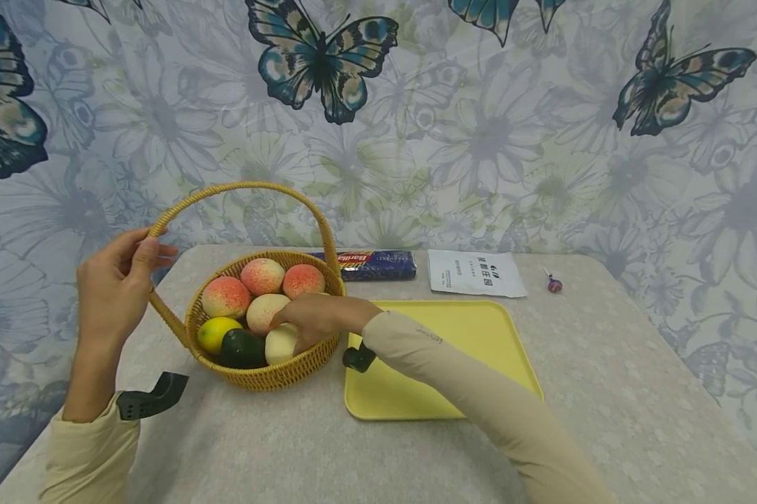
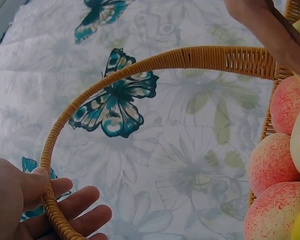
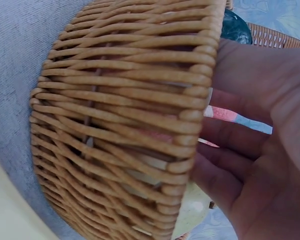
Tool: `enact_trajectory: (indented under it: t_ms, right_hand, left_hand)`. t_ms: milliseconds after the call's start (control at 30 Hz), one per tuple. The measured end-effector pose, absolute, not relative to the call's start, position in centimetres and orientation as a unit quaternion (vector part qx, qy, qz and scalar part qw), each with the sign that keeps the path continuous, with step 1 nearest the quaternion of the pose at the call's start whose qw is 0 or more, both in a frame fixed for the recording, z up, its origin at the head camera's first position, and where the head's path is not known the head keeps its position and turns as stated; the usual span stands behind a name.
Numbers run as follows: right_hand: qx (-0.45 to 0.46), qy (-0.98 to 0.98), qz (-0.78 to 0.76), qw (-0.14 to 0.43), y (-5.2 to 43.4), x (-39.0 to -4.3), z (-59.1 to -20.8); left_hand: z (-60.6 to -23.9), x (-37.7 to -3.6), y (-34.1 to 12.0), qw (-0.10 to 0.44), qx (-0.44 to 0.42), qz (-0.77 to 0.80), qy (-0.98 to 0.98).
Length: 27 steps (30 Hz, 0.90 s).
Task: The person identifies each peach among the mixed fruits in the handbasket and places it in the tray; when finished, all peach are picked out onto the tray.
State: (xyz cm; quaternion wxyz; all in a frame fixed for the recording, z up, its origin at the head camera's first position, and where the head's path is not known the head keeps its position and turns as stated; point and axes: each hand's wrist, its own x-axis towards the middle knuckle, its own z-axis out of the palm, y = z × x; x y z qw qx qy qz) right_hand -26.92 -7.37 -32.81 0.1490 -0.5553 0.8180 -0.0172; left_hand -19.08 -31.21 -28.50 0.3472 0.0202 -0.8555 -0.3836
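**Reaching into the fruit basket, one hand steadying the handle**

Reaching into the wicker basket (image 1: 271, 374) at centre-left of the head view, the right hand (image 1: 318, 318) lies over the pale fruit (image 1: 281, 343) at the near rim, fingers curled down onto it; whether the grip has fully closed round it I cannot tell. The left hand (image 1: 116, 290) pinches the arched handle (image 1: 239, 187) at its left side, thumb and fingers wrapped on the cane. The step looks like picking a fruit out; the next move would call for a firm hold and a lift clear of the rim.

Counted in the basket: three pink peaches (image 1: 262, 275), two pale fruits, one lemon (image 1: 216, 332), one dark green fruit (image 1: 242, 348). To the right, one yellow tray (image 1: 479, 329) lies on the surface (image 1: 605, 392); behind, one dark packet (image 1: 378, 264), one white pouch (image 1: 475, 273), one lollipop (image 1: 553, 283).
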Motion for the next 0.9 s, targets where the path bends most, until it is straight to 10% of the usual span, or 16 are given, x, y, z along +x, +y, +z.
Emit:
enact_trajectory:
  t_ms: [900]
  right_hand:
    - [-0.560, 0.793, -0.161, 0.176, -6.4, -28.2, -34.3]
  left_hand:
    - [-29.4, -18.5, -31.3, 0.363, 0.007, -0.391, -0.846]
